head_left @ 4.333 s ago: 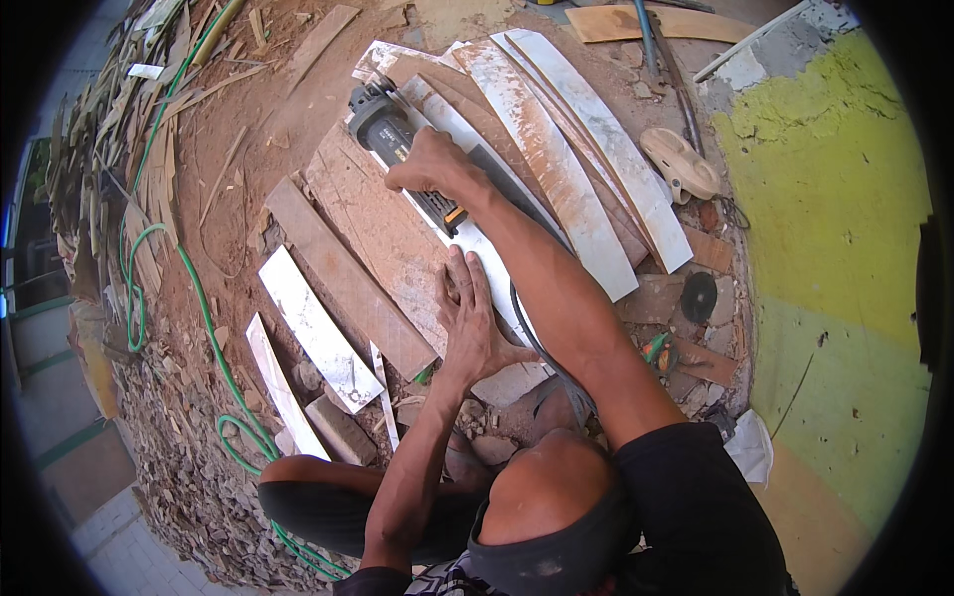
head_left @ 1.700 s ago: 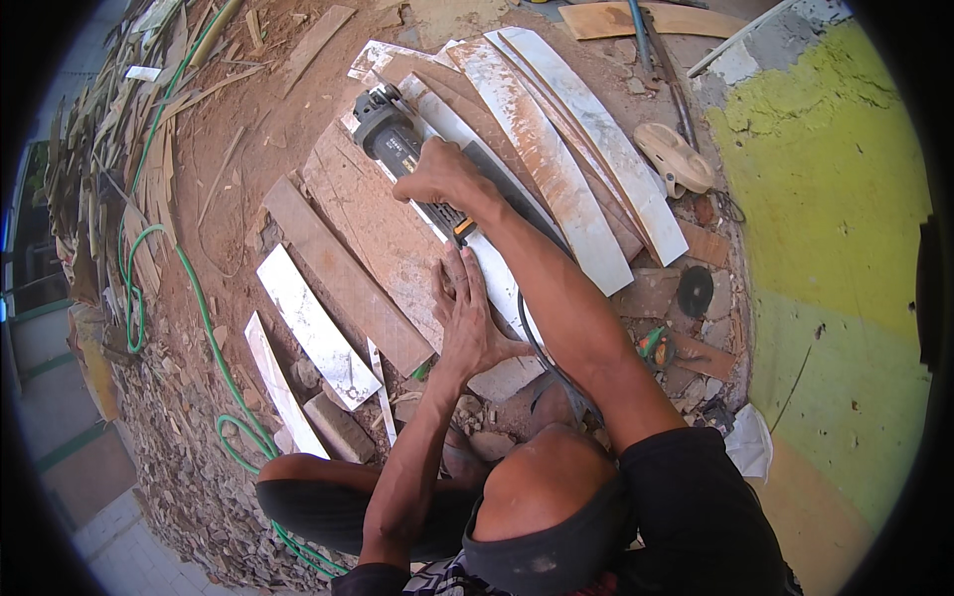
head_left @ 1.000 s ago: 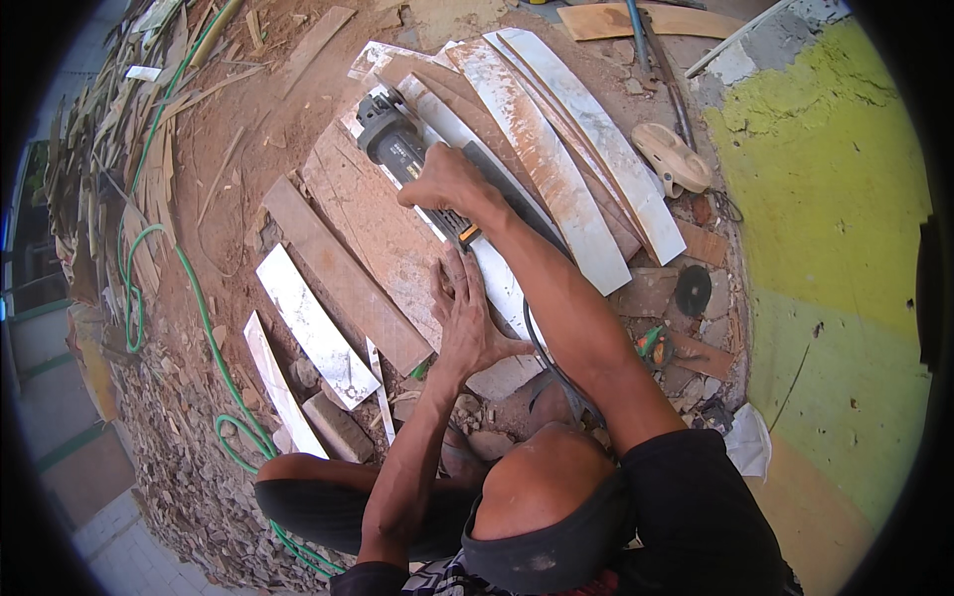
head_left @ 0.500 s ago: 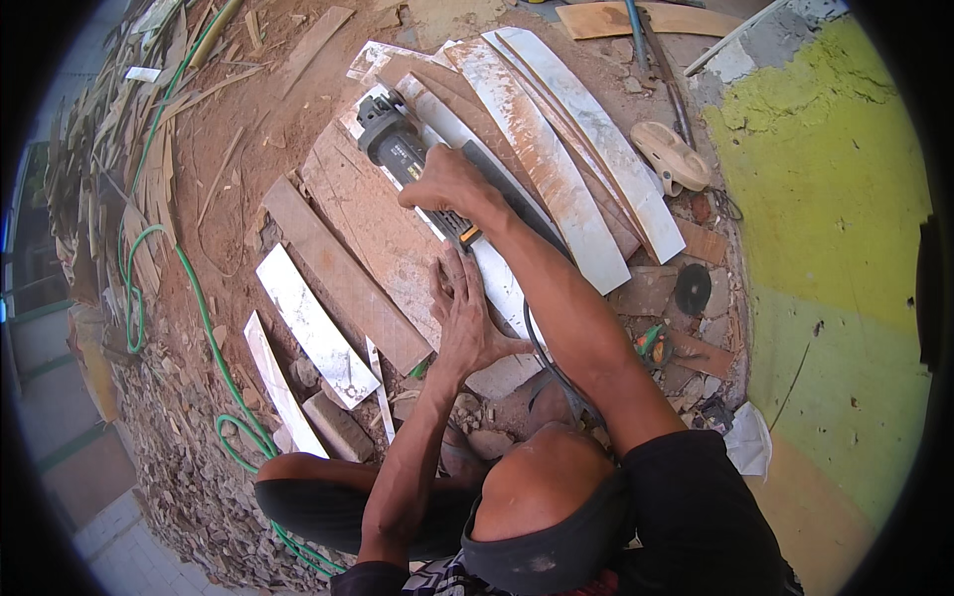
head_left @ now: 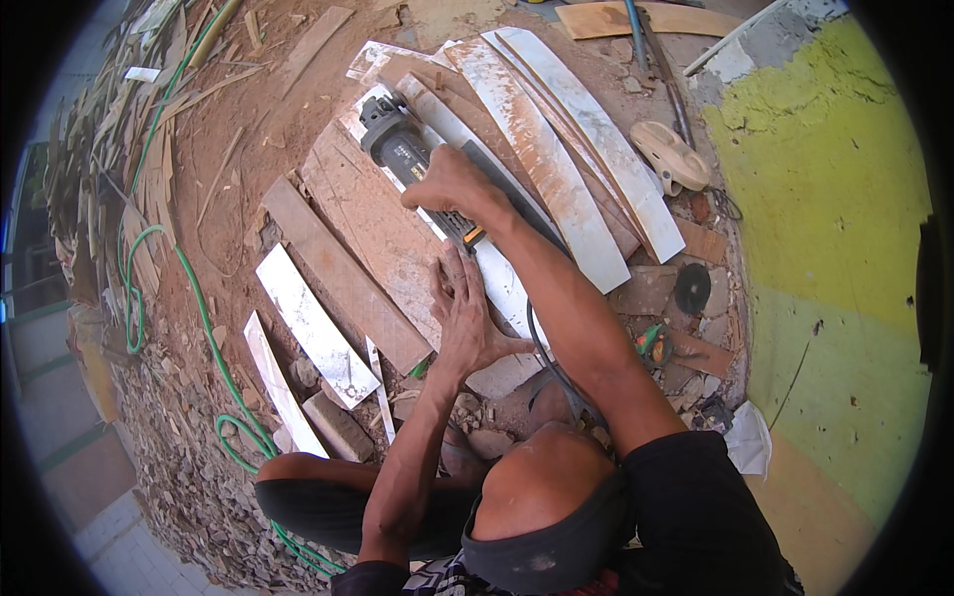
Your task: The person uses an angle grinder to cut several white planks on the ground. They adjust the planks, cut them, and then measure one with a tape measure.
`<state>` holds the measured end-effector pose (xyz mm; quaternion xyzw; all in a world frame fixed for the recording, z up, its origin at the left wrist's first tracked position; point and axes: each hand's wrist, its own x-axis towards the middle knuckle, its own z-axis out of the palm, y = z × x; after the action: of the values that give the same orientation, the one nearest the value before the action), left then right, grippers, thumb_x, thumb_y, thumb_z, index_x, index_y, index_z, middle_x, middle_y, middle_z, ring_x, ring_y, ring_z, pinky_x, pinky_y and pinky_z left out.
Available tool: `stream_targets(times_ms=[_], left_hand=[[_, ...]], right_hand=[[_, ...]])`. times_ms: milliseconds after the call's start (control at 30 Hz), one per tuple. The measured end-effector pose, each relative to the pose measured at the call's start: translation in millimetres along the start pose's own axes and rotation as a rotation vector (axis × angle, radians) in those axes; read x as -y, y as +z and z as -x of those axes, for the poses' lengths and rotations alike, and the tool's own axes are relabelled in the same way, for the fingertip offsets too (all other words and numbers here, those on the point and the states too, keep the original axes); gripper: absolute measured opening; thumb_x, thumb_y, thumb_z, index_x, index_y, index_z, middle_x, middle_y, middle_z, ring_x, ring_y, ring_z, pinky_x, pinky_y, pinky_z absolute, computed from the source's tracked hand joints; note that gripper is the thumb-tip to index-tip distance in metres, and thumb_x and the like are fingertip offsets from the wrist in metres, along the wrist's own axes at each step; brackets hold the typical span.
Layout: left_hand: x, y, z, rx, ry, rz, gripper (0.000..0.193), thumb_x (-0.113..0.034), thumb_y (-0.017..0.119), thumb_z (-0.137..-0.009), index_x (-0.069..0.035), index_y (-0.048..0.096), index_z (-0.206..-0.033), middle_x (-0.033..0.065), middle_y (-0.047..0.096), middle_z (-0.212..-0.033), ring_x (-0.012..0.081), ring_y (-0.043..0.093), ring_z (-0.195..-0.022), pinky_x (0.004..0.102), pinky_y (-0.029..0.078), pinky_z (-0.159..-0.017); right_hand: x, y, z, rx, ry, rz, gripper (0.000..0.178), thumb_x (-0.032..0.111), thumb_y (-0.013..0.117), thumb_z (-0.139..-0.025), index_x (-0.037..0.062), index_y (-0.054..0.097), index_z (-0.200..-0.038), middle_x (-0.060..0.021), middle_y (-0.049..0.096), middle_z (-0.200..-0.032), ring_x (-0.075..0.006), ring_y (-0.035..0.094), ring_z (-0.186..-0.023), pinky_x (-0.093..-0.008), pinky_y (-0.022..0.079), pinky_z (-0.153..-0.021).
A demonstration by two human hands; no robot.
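Observation:
My right hand (head_left: 455, 185) is wrapped around the body of a dark grey angle grinder (head_left: 399, 149), whose head points to the far left. The grinder lies along a long white plank (head_left: 502, 288), and its disc is hidden from here. A black cord (head_left: 542, 343) runs from its rear toward my knees. My left hand (head_left: 465, 323) rests on the near end of the white plank, fingers stretched and thumb apart, just behind the grinder's rear. Under the plank is a wide, dusty brown board (head_left: 373, 233).
White-faced planks (head_left: 542, 159) lie to the right, with a brown plank (head_left: 343, 273) and short white pieces (head_left: 316, 326) to the left. A black disc (head_left: 693, 288), a tan sandal-like object (head_left: 671, 157) and a yellow-green wall (head_left: 825, 199) are right. A green hose (head_left: 199, 298) crosses rubble.
The grinder and my right hand have shifted very slightly to the right along the plank. My left hand has stayed in place.

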<state>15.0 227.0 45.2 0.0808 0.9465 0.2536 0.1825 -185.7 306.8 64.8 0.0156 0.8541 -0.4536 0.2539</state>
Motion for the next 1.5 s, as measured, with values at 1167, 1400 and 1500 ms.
stream_targets(times_ms=[1167, 1400, 1500], left_hand=[[4.3, 4.7, 0.8, -0.007, 0.019, -0.023, 0.164, -0.077, 0.09, -0.039, 0.011, 0.017, -0.157, 0.0389, 0.004, -0.165, 0.0561, -0.003, -0.152, 0.0694, 0.013, -0.118], [4.7, 6.3, 0.6, -0.015, 0.017, -0.027, 0.162, -0.076, 0.09, -0.04, 0.013, 0.02, -0.155, 0.0388, 0.004, -0.165, 0.0558, -0.004, -0.153, 0.0702, 0.013, -0.117], [4.7, 5.0, 1.1, -0.018, 0.013, -0.01, 0.162, -0.076, 0.09, -0.039, 0.013, 0.021, -0.155, 0.0386, 0.002, -0.165, 0.0559, -0.004, -0.152, 0.0714, 0.014, -0.116]], right_hand=[[-4.6, -0.4, 16.5, -0.006, 0.015, 0.017, 0.044, 0.022, 0.072, -0.062, -0.0115, 0.071, -0.089, -0.0319, 0.073, -0.092, -0.0377, 0.076, -0.086, -0.0402, 0.06, -0.076], [-2.2, -4.0, 20.1, 0.016, 0.035, 0.011, 0.044, 0.02, 0.071, -0.062, -0.0122, 0.071, -0.093, -0.0332, 0.072, -0.097, -0.0394, 0.075, -0.092, -0.0406, 0.06, -0.081], [3.7, -7.3, 24.2, 0.048, 0.058, -0.009, 0.044, 0.016, 0.07, -0.063, -0.0129, 0.071, -0.097, -0.0355, 0.071, -0.104, -0.0429, 0.073, -0.104, -0.0416, 0.06, -0.09]])
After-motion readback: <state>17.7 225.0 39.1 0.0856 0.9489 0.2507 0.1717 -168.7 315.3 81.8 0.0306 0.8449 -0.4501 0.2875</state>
